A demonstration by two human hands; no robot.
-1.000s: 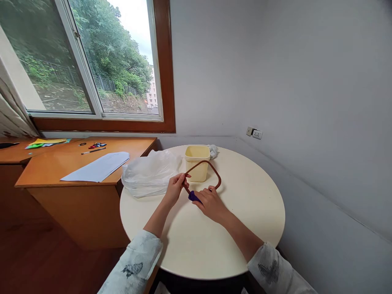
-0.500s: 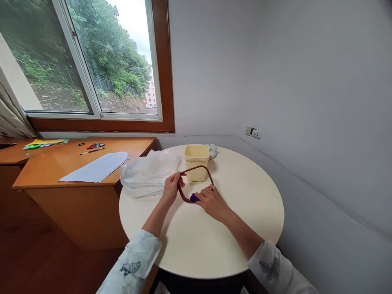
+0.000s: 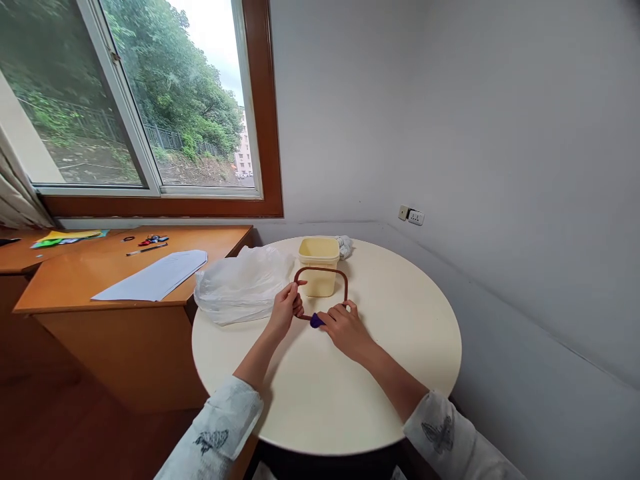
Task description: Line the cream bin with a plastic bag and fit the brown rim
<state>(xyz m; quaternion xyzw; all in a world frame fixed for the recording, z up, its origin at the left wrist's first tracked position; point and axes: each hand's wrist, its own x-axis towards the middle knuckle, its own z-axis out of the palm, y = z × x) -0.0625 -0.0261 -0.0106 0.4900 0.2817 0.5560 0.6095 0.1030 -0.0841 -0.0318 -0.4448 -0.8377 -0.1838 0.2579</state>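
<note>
Gripping the brown frame (image 3: 320,269) by its left side with the left hand (image 3: 286,309), clasping purple cloth (image 3: 317,321) at its near edge with the right hand (image 3: 347,328); holding the frame over the counter (image 3: 320,393), before the yellow tub (image 3: 319,250).

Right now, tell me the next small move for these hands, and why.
Probably slide the purple piece along the near side of the brown frame: the right hand holds the piece there, while the left hand grips the frame's left side.
</note>
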